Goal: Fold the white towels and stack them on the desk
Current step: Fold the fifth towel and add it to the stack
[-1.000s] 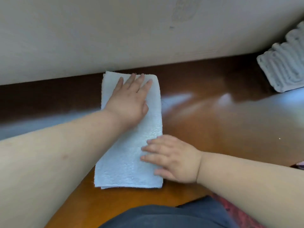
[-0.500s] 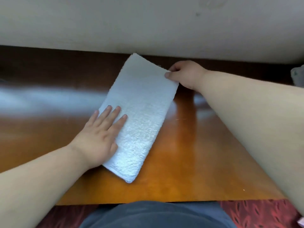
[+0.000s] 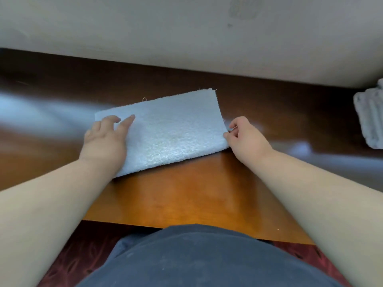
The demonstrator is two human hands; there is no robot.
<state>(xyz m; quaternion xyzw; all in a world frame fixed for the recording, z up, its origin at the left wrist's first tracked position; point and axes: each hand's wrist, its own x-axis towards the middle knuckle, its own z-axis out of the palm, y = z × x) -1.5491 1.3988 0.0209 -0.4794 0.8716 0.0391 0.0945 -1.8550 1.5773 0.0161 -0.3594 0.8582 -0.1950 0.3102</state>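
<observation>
Folded white terry towel (image 3: pixel 174 129) lies lengthwise left-right on glossy brown wooden counter (image 3: pixel 186 199); right hand (image 3: pixel 244 135) fingers (image 3: pixel 229 137) pinched on its right short edge, left hand (image 3: pixel 105 139) laid flat, fingers spread, on its left end.

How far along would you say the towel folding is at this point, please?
Done: the white towel already lies as a narrow folded strip on the desk. In hand: the left hand presses its left end while the right hand pinches its right edge, likely for another fold. Left: finishing it and stacking; a pile of towels sits far right, partly out of frame.
</observation>
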